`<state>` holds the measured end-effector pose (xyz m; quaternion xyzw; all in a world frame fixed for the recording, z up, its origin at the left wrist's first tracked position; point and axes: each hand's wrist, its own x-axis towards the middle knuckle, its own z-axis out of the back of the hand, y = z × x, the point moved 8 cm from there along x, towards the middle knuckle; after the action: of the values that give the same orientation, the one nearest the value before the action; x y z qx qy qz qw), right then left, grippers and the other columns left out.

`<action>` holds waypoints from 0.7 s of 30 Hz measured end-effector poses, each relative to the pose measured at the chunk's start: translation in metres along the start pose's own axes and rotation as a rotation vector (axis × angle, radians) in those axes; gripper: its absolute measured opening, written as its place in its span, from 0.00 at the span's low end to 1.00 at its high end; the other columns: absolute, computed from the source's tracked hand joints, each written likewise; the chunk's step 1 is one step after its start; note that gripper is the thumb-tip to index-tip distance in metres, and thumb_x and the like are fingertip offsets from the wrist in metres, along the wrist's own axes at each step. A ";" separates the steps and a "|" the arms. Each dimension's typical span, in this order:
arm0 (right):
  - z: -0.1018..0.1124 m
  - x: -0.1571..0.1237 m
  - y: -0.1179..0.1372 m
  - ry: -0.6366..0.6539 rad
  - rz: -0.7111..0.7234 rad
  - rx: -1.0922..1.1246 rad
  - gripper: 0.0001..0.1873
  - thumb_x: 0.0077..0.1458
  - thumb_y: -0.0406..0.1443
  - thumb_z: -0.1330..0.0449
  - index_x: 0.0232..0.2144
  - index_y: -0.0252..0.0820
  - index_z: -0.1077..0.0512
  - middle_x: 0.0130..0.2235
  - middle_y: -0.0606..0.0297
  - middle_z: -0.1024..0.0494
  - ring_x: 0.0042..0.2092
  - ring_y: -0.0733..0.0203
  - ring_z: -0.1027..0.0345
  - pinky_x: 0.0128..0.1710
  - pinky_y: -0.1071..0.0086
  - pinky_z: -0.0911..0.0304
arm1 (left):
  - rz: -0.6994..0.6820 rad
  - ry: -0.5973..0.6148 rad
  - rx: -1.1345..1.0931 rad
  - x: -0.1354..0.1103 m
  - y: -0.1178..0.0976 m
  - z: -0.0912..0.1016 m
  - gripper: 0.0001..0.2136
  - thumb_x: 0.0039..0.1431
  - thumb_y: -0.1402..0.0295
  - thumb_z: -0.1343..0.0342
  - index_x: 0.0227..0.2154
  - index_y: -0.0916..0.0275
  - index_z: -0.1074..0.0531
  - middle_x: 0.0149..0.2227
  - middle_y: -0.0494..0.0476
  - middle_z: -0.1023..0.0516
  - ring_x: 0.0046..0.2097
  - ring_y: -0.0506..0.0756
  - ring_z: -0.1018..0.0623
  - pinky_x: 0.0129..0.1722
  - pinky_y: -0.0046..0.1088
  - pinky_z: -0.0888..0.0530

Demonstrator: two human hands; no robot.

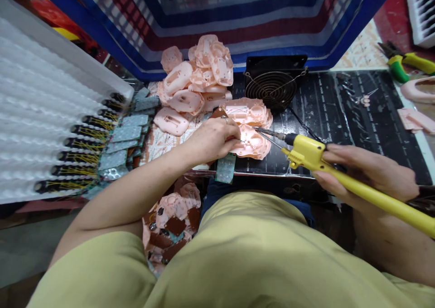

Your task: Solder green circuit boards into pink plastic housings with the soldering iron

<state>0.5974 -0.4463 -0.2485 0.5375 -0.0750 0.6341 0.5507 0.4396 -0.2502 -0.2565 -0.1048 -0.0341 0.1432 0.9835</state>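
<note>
My right hand [370, 170] grips a yellow soldering gun [307, 151], whose hot tip and thin side tube point left into a pink plastic shell [254, 140]. That shell lies open side up on the black work surface. Over its left edge, my left hand [220, 136] has its fingers pinched together; whatever they hold is hidden. A second pink shell [249, 111] sits just behind the first, with a brown board [218, 113] at its left. Below my left hand, a green circuit board [225, 168] hangs over the table's front edge.
Pink shells [200, 79] are heaped before a blue-rimmed crate [217, 31]. A black fan [273, 84] stands behind the work. Leftward, a white foam tray [61, 104] holds wired black parts beside circuit boards [124, 136]. Pliers [403, 63] lie far right.
</note>
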 end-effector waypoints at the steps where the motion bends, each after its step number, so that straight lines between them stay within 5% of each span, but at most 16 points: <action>1: 0.000 -0.002 -0.004 -0.002 -0.036 -0.036 0.33 0.51 0.33 0.30 0.59 0.52 0.30 0.40 0.63 0.17 0.33 0.57 0.21 0.29 0.69 0.24 | -0.004 0.003 0.013 0.000 -0.001 0.000 0.06 0.60 0.71 0.41 0.31 0.66 0.21 0.36 0.58 0.18 0.38 0.55 0.19 0.40 0.29 0.25; 10: -0.009 0.009 0.001 0.022 0.186 0.227 0.26 0.41 0.22 0.29 0.45 0.37 0.24 0.31 0.63 0.20 0.30 0.62 0.24 0.30 0.73 0.25 | -0.053 -0.019 0.101 -0.007 -0.008 0.003 0.09 0.64 0.67 0.44 0.33 0.65 0.20 0.40 0.59 0.18 0.41 0.57 0.20 0.42 0.32 0.25; 17: -0.007 0.001 -0.017 0.041 -0.101 -0.016 0.28 0.52 0.37 0.30 0.56 0.52 0.28 0.40 0.67 0.17 0.34 0.58 0.21 0.30 0.69 0.24 | 0.080 -0.073 0.038 -0.006 0.006 0.008 0.09 0.61 0.69 0.43 0.37 0.63 0.18 0.35 0.57 0.18 0.36 0.54 0.21 0.38 0.29 0.28; 21: -0.009 0.002 -0.017 0.034 -0.073 0.007 0.35 0.51 0.37 0.29 0.60 0.55 0.32 0.41 0.68 0.17 0.34 0.57 0.21 0.30 0.69 0.23 | 0.162 -0.075 -0.027 -0.001 0.010 0.006 0.08 0.58 0.70 0.42 0.35 0.63 0.19 0.33 0.55 0.17 0.34 0.53 0.21 0.36 0.27 0.29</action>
<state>0.6054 -0.4326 -0.2593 0.5312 -0.0437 0.6228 0.5727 0.4352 -0.2397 -0.2531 -0.1151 -0.0644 0.2256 0.9652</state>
